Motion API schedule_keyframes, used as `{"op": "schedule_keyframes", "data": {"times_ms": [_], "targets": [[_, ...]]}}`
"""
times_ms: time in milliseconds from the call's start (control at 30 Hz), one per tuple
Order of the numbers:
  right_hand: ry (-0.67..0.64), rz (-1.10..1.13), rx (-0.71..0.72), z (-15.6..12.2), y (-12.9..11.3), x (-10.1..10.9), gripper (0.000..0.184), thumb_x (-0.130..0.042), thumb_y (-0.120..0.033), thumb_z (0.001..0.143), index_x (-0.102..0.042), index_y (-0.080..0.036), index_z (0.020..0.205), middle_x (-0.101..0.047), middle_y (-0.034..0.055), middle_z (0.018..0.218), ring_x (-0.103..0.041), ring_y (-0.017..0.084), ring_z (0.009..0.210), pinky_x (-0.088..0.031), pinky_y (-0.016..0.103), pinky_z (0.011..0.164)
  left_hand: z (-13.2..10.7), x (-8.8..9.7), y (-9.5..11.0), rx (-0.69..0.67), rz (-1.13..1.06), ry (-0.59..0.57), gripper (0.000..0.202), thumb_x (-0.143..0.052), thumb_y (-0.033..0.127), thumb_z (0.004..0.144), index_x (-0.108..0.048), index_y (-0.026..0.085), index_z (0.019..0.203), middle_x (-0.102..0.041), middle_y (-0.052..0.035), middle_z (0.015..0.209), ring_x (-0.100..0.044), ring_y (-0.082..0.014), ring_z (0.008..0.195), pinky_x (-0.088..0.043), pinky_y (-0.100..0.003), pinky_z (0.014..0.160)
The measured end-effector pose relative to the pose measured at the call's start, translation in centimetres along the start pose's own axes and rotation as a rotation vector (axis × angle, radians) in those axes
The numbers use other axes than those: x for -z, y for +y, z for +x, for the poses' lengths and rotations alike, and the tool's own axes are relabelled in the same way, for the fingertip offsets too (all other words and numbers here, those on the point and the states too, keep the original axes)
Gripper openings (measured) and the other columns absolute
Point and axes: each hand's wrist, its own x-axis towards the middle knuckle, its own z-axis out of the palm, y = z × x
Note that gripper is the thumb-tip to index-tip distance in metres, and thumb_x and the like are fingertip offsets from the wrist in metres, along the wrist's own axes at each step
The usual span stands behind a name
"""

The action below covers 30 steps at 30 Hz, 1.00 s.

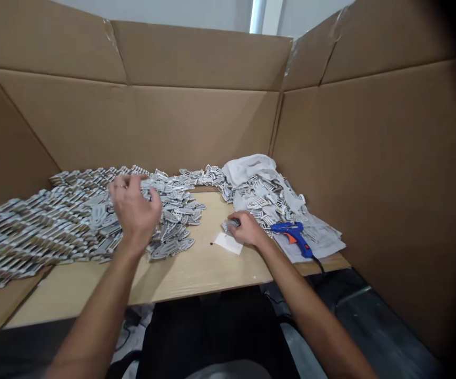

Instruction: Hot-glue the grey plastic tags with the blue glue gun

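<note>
- Raised over the grey pile (176,210): left hand (135,208), partly open, with thumb and fingers apart in a loose curve; cannot tell whether touching anything at the fingertips.
- Pinched in the right hand (247,229), with fingers closed on it: a grey piece (228,225), partly hidden, over the middle of the desk (200,271).
- Just below, flat on the desk: a white card (228,243), with a dark speck (211,243) near its left edge.
- To the right: a blue glue gun (296,231), lying with nozzle towards the right hand.
- Behind and around it: the right pile (259,202), among white sheets (251,167).
- Far left: slanting stacks (34,231).
- At back and sides: cardboard walls (204,121).
</note>
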Motion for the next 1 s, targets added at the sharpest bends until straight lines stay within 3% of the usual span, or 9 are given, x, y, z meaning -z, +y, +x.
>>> {"op": "schedule_keyframes", "data": {"times_ms": [67,167,300,467,600,700,833,900,1000], "targets": [[0.009,0.059,0.006,-0.1,0.2,0.1,0.030,-0.071,-0.014,0.081,-0.075,-0.017,0.111,-0.074,0.0098,0.114,-0.063,0.025,0.109,-0.045,0.034,0.100,-3.7,-0.4,2.0,0.059,-0.233,-0.151,0.025,-0.060,0.022,0.088,-0.072,0.014,0.109,-0.070,-0.0103,0.100,-0.065,-0.0233,0.093,-0.052,-0.038,0.091],[0.036,0.135,0.008,0.0,0.5,0.3,0.033,-0.071,-0.007,0.074,-0.074,-0.017,0.105,-0.072,0.0088,0.109,-0.063,0.024,0.105,-0.046,0.034,0.097,-9.4,-1.5,3.7,0.259,-0.598,-0.530,0.018,-0.059,0.023,0.083,-0.075,0.016,0.089,-0.073,-0.0046,0.080,-0.064,-0.0164,0.067,-0.049,-0.026,0.063],[0.116,0.240,-0.030,0.2,0.7,1.0,0.025,-0.063,-0.008,0.083,-0.073,-0.017,0.103,-0.070,0.0101,0.108,-0.061,0.025,0.106,-0.045,0.038,0.100,-14.5,-3.0,3.4,0.365,-0.698,-0.649,0.018,-0.056,0.020,0.079,-0.073,0.016,0.081,-0.068,-0.0023,0.068,-0.059,-0.0135,0.058,-0.043,-0.022,0.055],[0.067,0.491,-0.031,0.0,-0.8,1.5,0.026,-0.063,-0.020,0.091,-0.069,-0.016,0.115,-0.071,0.0120,0.119,-0.065,0.024,0.111,-0.049,0.040,0.101,-15.3,-3.2,2.5,0.558,-0.884,-0.591,0.022,-0.068,0.029,0.077,-0.069,0.015,0.094,-0.064,-0.0002,0.074,-0.057,-0.0101,0.056,-0.044,-0.020,0.054],[-0.227,0.704,0.060,-0.9,-3.7,0.9,0.034,-0.081,-0.033,0.080,-0.071,-0.016,0.108,-0.076,0.0084,0.103,-0.073,0.022,0.092,-0.058,0.033,0.081,-15.0,-2.3,2.9,0.620,-1.019,-0.649,0.049,-0.077,0.045,0.079,-0.067,0.015,0.117,-0.061,0.0024,0.075,-0.051,-0.0075,0.051,-0.040,-0.018,0.049],[-0.367,0.764,0.103,-1.6,-5.3,0.5,0.038,-0.082,-0.035,0.081,-0.071,-0.017,0.113,-0.077,0.0080,0.102,-0.073,0.022,0.091,-0.058,0.032,0.079,-15.5,-1.8,2.9,0.556,-0.961,-0.681,0.043,-0.076,0.048,0.082,-0.073,0.013,0.107,-0.066,-0.0015,0.075,-0.055,-0.0092,0.056,-0.041,-0.018,0.052],[-0.328,0.691,0.103,-1.5,-5.7,0.3,0.036,-0.074,-0.027,0.087,-0.068,-0.018,0.121,-0.073,0.0089,0.113,-0.069,0.020,0.098,-0.055,0.032,0.086,-16.2,-1.9,2.1,0.639,-0.911,-0.578,0.038,-0.074,0.051,0.082,-0.068,0.014,0.091,-0.062,0.0008,0.064,-0.052,-0.0090,0.048,-0.038,-0.018,0.045],[-0.282,0.598,0.102,-1.2,-5.6,0.0,0.025,-0.075,-0.021,0.085,-0.073,-0.017,0.110,-0.071,0.0081,0.106,-0.064,0.020,0.095,-0.050,0.034,0.088,-16.2,-2.1,1.8,0.725,-0.958,-0.535,0.039,-0.073,0.052,0.082,-0.060,0.017,0.090,-0.058,0.0038,0.059,-0.051,-0.0090,0.043,-0.035,-0.018,0.041],[-0.253,0.479,0.129,-0.8,-5.6,-0.8,0.008,-0.076,-0.012,0.080,-0.074,-0.017,0.085,-0.066,0.0052,0.090,-0.057,0.020,0.088,-0.044,0.034,0.088,-16.1,-2.1,1.6,0.787,-1.037,-0.527,0.043,-0.073,0.054,0.081,-0.048,0.020,0.090,-0.065,0.0019,0.064,-0.057,-0.0110,0.045,-0.034,-0.016,0.039]]}}
